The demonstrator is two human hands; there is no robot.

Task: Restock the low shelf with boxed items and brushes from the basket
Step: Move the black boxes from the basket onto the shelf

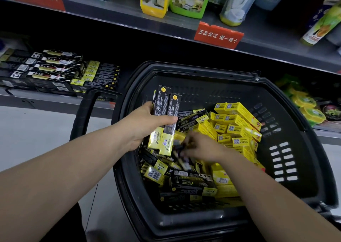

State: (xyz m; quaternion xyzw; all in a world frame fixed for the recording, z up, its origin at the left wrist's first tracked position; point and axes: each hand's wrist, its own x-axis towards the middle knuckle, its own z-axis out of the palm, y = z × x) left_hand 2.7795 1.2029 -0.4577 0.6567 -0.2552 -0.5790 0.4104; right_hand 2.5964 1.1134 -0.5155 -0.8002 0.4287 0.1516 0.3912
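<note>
The grey metal low shelf (pixel 55 101) runs from your nine o'clock toward eleven, with rows of long black-and-yellow boxes (pixel 55 70) already laid flat on it, so a careless push there could knock those rows askew. The black plastic shopping basket (pixel 212 221) sits in front of you at twelve to three o'clock, its handle (pixel 81 116) folded out at ten, right in the path to the shelf; you could clip it as you swing across. Inside, the heap of small yellow cartons (pixel 238 123) at two o'clock leans loosely, and digging beneath may send them sliding over the stock you want. Your left hand (pixel 147 125) is clamped on two long black-and-yellow boxes (pixel 165 119), held upright side by side with the thumb across them; add a third and the outer one may slip, since the grip looks thin. Your right hand (pixel 201 147) reaches into the jumble of loose black boxes (pixel 191 184) at the middle, but it is blurred, so I cannot tell whether it has closed on anything. No brushes are visible.
</note>
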